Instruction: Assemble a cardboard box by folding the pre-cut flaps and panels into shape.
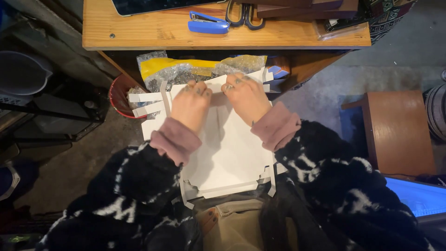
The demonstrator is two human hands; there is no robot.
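White card, one flat die-cut sheet (pixel 227 153), lying across the seated person's lap below the front edge of the wooden bench (pixel 139 28); tabs and narrow flaps project from its left side and near corners. Left hand (pixel 193 104): knuckles up, fingers curled down and pressing on the far edge of the sheet, apparently pinching a fold there, though the fingertips are hidden beneath the hand. Right hand (pixel 246 95): same posture just beside it, fingers bent over the same far edge; both wear rings, both emerge from pink cuffs under black-and-white fleece sleeves. Handling, by judgement: light, thin, fairly stiff along the flat yet easily creased or torn at the slender tabs; best taken by the broad panels or along a fold line, not by the loose strips. Blue stapler (pixel 208 22) near the bench's front edge, black-handled scissors (pixel 245 14) just beside it toward the far edge, a dark tablet or screen (pixel 162 5) at the far left. Under the bench: bags of bubble wrap (pixel 186 72), one with yellow contents, and a red bucket (pixel 119 95) at the left. Small wooden stool (pixel 397 130) stands on the floor, well apart to the right.
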